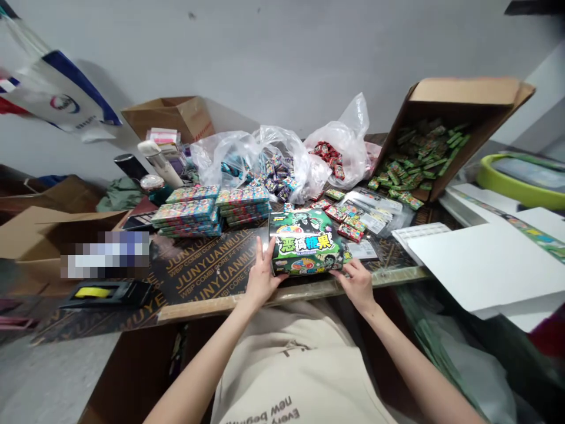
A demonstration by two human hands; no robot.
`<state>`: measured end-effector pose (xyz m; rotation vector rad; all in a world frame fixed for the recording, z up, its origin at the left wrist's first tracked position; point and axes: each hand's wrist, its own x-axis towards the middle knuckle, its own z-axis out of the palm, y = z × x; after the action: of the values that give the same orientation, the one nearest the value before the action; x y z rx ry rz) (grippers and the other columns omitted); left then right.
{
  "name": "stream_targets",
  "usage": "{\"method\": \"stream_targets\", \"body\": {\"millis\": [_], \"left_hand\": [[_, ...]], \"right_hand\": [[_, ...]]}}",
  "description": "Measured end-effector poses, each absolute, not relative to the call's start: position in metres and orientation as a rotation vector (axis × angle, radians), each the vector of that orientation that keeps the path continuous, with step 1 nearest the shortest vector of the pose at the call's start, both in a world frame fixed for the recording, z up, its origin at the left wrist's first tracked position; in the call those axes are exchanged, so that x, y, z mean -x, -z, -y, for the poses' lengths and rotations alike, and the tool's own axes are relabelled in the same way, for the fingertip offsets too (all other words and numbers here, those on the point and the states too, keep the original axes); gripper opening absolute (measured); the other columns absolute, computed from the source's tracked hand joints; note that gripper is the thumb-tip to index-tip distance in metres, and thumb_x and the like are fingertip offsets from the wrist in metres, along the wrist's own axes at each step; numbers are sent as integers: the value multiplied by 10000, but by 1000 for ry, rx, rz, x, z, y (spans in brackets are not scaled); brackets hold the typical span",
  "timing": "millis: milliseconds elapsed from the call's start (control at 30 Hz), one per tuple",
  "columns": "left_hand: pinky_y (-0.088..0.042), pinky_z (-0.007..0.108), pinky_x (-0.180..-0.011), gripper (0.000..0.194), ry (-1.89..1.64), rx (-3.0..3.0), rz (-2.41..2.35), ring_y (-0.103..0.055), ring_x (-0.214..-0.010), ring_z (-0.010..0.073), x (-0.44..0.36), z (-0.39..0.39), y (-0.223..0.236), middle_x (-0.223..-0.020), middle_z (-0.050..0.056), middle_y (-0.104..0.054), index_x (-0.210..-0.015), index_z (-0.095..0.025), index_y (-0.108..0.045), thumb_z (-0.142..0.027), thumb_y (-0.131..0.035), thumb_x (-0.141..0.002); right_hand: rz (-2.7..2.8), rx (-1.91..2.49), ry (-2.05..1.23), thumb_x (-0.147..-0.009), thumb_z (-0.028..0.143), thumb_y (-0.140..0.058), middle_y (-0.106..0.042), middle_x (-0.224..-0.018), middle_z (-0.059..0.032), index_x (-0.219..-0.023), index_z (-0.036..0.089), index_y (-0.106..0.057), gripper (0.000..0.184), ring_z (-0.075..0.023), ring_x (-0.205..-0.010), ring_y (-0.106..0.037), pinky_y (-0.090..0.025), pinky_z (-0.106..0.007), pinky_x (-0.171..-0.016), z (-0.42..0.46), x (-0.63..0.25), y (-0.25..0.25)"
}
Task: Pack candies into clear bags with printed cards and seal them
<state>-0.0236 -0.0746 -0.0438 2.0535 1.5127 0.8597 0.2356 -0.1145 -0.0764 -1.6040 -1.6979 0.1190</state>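
A green and black printed candy box [306,244] with large Chinese characters sits near the table's front edge, its lid down. My left hand [262,274] grips its left side, fingers along the side and thumb at the front lower edge. At the front right corner, my right hand [356,285] holds the box with thumb and fingers. Small red and green wrapped candy packs [348,221] lie just behind and to the right of it. Left of the box stand stacks of colourful flat packs [188,212].
Behind are clear plastic bags [278,141] of blue, purple and red packs [329,156]. A tilted carton [468,91] spills green packs at right, near white cardboard sheets [477,265]. A black tape dispenser [108,294] and an open carton [44,235] are at left.
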Motion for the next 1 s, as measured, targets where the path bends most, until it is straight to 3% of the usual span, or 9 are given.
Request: {"method": "stream_targets", "body": {"millis": [167, 333, 433, 633, 733, 800, 900, 933, 1000], "left_hand": [[-369, 441, -954, 805, -901, -2034, -1501, -279, -1284, 327, 21, 76, 56, -1475, 95, -116, -1367, -323, -212, -276, -653, -695], [-448, 410, -892, 644, -967, -1829, -1382, -434, -1186, 332, 24, 78, 62, -1451, 39, -228, -1296, -342, -389, -288, -640, -706], [-488, 386, -840, 625, -963, -1820, -1299, -454, -1172, 318, 28, 76, 63, -1450, 39, -228, -1301, -334, -385, -284, -618, -724], [-430, 372, -927, 547, -983, -1967, -1280, -384, -1238, 263, 37, 78, 75, -1410, 38, -328, -1301, -323, -385, -259, -542, -781], [-409, 407, -943, 541, -855, -2159, -1436, -407, -1220, 273, 36, 79, 66, -1442, 50, -249, -1303, -335, -375, -248, -522, -790], [-329, 462, -999, 593, -787, -2349, -1555, -302, -1279, 307, 33, 77, 50, -1470, 70, -145, -1301, -305, -385, -229, -576, -744], [-131, 552, -1051, 724, -642, -2690, -1526, -89, -1338, 328, 22, 70, 21, -1481, 87, -62, -1329, -262, -329, -224, -646, -679], [-87, 567, -1050, 747, -550, -2798, -1452, -65, -1343, 316, 18, 67, 15, -1481, 84, -77, -1346, -262, -287, -233, -639, -689], [-66, 560, -1053, 722, -360, -2938, -1289, -68, -1349, 274, 11, 62, 9, -1475, 73, -135, -1369, -266, -213, -235, -578, -746]], "right_hand": [[1745, 1665, 76, -845, 401, -446, -523, -662, -61, -564, 200, -550, 361, -186, -636, -502, -393, -305, -643, 111, -242, 95], [1713, 1651, -10, -811, 436, -494, -542, -714, -61, -657, 200, -593, 298, -197, -679, -518, -412, -319, -656, 108, -246, 94], [1573, 1570, -169, -777, 442, -540, -528, -740, -38, -746, 200, -589, 249, -164, -607, -485, -425, -307, -602, 106, -247, 88], [1611, 1488, -257, -820, 348, -501, -481, -644, -15, -612, 217, -492, 246, -163, -581, -465, -406, -309, -582, 104, -246, 96], [1746, 1512, -204, -826, 360, -485, -497, -656, -29, -615, 219, -489, 254, -186, -631, -502, -419, -326, -618, 101, -250, 95], [1775, 1540, -54, -791, 421, -523, -553, -814, -81, -751, 207, -546, 219, -239, -805, -543, -425, -374, -722, 98, -254, 85], [1879, 1548, 202, -726, 501, -574, -408, -1276, -175, -1189, 181, -461, 573, -333, -1184, -375, -322, -472, -915, 90, -252, 58], [1995, 1531, 247, -728, 488, -576, -308, -1374, -160, -1284, 196, -381, 657, -341, -1258, -279, -268, -490, -960, 88, -249, 50], [2268, 1468, 281, -779, 387, -549, -222, -1444, -88, -1350, 253, -300, 638, -317, -1321, -158, -173, -495, -1014, 83, -241, 40]]}}
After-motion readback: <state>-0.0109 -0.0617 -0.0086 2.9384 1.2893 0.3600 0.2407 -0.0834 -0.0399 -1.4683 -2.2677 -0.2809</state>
